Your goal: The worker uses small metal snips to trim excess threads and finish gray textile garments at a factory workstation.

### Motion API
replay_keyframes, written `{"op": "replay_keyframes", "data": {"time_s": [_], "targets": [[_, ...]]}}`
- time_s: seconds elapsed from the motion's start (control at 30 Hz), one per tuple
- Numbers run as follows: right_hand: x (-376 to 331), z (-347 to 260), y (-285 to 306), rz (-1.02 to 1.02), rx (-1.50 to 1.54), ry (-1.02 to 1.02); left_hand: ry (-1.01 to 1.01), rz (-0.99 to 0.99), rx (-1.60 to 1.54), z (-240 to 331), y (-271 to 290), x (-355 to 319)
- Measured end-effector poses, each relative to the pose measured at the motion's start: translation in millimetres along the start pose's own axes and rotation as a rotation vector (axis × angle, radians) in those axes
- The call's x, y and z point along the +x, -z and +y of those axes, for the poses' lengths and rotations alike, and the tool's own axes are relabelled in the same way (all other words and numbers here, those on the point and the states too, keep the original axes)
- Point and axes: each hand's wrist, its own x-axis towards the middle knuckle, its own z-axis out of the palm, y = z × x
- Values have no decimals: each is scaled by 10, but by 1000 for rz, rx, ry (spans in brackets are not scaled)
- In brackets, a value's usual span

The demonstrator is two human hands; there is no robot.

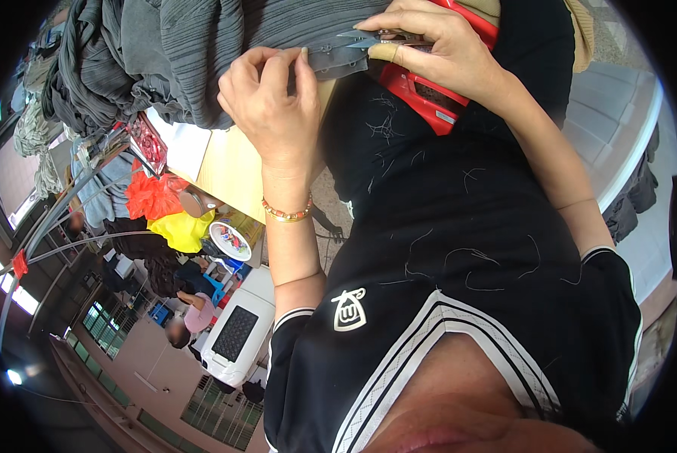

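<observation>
A dark grey ribbed garment [282,26] lies across the top of the view, over the table and my lap. My left hand [270,102] pinches the edge of its flat grey band [338,62] between thumb and finger. Small fittings, perhaps hooks or snaps, sit along that band. In my right hand [452,53] is a pair of thread snips [363,40], blades apart, with the tips over the band just right of my left fingertips. A tan covering wraps one right finger. Beneath the right hand rests a red plastic object [421,102], partly hidden.
A light wooden table [240,174] stands to my left with a red plastic bag [152,192], a yellow cloth or bag [181,230] and a round white tub [229,240] of small colourful pieces. Loose threads cling to my black clothing. A person in pink [200,313] is farther off.
</observation>
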Motion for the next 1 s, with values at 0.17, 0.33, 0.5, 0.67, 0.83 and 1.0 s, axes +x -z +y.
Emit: {"op": "replay_keyframes", "data": {"time_s": [0.17, 0.33, 0.5, 0.67, 0.83, 1.0], "targets": [[77, 338, -100, 87, 20, 339, -37, 23, -243, -19, 19, 24], [158, 332, -114, 178, -48, 706, 47, 34, -328, 9, 55, -16], [112, -44, -51, 2, -172, 236, 23, 28, -296, -10, 68, -29], [205, 190, -136, 85, -233, 482, -14, 58, -309, -1, 50, -16], [251, 257, -166, 144, -308, 703, 34, 101, -408, -3, 9, -11], [260, 251, -170, 146, -323, 688, 50, 90, -432, -3, 8, -7]]}}
